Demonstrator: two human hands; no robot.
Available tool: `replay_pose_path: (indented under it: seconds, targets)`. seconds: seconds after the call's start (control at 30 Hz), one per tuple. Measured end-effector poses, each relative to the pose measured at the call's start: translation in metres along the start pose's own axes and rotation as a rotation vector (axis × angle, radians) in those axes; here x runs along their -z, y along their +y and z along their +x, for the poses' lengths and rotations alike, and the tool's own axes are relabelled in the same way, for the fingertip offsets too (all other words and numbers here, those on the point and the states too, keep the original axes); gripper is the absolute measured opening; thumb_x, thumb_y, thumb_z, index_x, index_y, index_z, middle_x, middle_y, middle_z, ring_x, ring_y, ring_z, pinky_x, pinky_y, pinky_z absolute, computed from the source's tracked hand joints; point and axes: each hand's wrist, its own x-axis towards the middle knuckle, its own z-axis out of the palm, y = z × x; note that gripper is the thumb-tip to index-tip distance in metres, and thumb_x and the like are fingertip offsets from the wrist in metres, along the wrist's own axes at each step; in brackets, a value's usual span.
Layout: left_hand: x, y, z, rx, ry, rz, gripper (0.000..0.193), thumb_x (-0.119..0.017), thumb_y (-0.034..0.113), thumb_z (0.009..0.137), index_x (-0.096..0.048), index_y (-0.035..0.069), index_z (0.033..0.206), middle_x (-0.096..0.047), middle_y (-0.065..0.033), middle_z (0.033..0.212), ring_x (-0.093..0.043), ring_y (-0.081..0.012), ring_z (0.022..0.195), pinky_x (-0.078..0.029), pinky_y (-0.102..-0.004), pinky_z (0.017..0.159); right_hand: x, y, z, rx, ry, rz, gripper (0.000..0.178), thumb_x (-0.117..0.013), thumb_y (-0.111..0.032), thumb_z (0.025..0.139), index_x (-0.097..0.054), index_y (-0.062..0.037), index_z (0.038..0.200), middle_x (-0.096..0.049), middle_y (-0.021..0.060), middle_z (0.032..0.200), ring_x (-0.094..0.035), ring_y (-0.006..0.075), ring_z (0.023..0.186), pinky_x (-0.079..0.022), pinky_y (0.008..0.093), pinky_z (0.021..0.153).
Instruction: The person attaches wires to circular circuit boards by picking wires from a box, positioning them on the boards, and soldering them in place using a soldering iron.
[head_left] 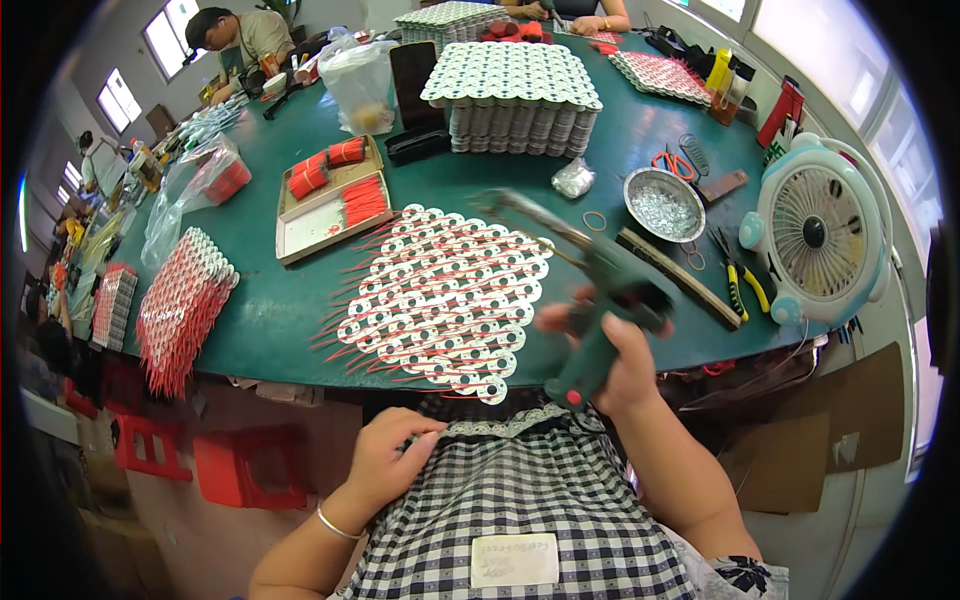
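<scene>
My right hand (pixel 628 365) grips a dark green soldering gun (pixel 592 355) by its handle, above the front edge of the table. The gun's metal front end (pixel 535 215) is smeared by motion and points to the far left, over the sheet's far right corner. Beneath it lies a slanted sheet of joined white round circuit boards (pixel 440 300), with dark centres and red wires running across and sticking out at the left. My left hand (pixel 392 455) rests against the checked apron at the table's edge, holding nothing, its thumb apart from its fingers.
Beyond the sheet sit a cardboard box of red wires (pixel 300 232), a tall stack of white board sheets (pixel 510 100) and a metal bowl (pixel 640 215). Pliers (pixel 742 280), a wooden bar (pixel 680 278) and a fan (pixel 820 230) stand right. Finished-looking wired sheets (pixel 190 300) lie left.
</scene>
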Motion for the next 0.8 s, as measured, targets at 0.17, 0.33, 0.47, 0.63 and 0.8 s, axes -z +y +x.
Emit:
replay_pose_path:
  seconds: [0.17, 0.33, 0.47, 0.63, 0.8]
  targets:
    - [-0.038, -0.035, 0.001, 0.508, -0.023, -0.877, 0.031, -0.051, 0.025, 0.089, -0.055, 0.000, 0.106, -0.062, -0.0096, 0.092, -0.057, -0.0146, 0.081, -0.043, -0.0276, 0.080, -0.027, 0.018, 0.041, -0.159, -0.047, 0.027, 0.041, -0.051, -0.029, 0.077, -0.047, -0.0029, 0.109, -0.058, 0.0221, 0.103, -0.051, 0.0312, 0.108, -0.030, 0.0379, 0.098]
    - [-0.038, -0.034, 0.007, 0.465, -0.032, -1.249, 0.040, -0.049, 0.034, 0.089, -0.052, -0.001, 0.107, -0.059, -0.0114, 0.103, -0.058, -0.0171, 0.088, -0.045, -0.0301, 0.080, -0.018, 0.031, 0.013, -0.217, -0.038, 0.016, 0.041, -0.052, -0.028, 0.076, -0.047, -0.0024, 0.107, -0.057, 0.0225, 0.106, -0.047, 0.0331, 0.113, -0.027, 0.0407, 0.102]
    - [-0.031, -0.022, 0.015, 0.504, 0.004, -1.349, 0.036, -0.047, 0.028, 0.090, -0.047, 0.000, 0.113, -0.059, -0.0108, 0.104, -0.058, -0.0185, 0.094, -0.049, -0.0352, 0.080, -0.019, 0.028, 0.002, -0.145, -0.077, 0.037, 0.041, -0.053, -0.030, 0.075, -0.049, -0.0019, 0.106, -0.056, 0.0235, 0.107, -0.048, 0.0344, 0.112, -0.031, 0.0430, 0.100]
    - [-0.033, -0.013, 0.013, 0.505, -0.004, -1.248, 0.027, -0.046, 0.015, 0.091, -0.049, -0.001, 0.113, -0.060, -0.0103, 0.104, -0.059, -0.0166, 0.091, -0.050, -0.0324, 0.077, -0.014, 0.019, -0.005, -0.054, -0.057, 0.073, 0.045, -0.053, -0.034, 0.076, -0.049, -0.0036, 0.108, -0.057, 0.0213, 0.104, -0.050, 0.0344, 0.108, -0.035, 0.0492, 0.096]
    - [-0.018, -0.010, 0.002, 0.412, 0.101, -1.104, 0.026, -0.046, 0.014, 0.091, -0.050, -0.002, 0.112, -0.060, -0.0111, 0.104, -0.059, -0.0176, 0.091, -0.048, -0.0323, 0.080, 0.001, -0.012, -0.002, 0.167, 0.109, 0.164, 0.048, -0.050, -0.038, 0.076, -0.046, -0.0075, 0.113, -0.053, 0.0176, 0.113, -0.062, 0.0325, 0.083, -0.045, 0.0408, 0.083]
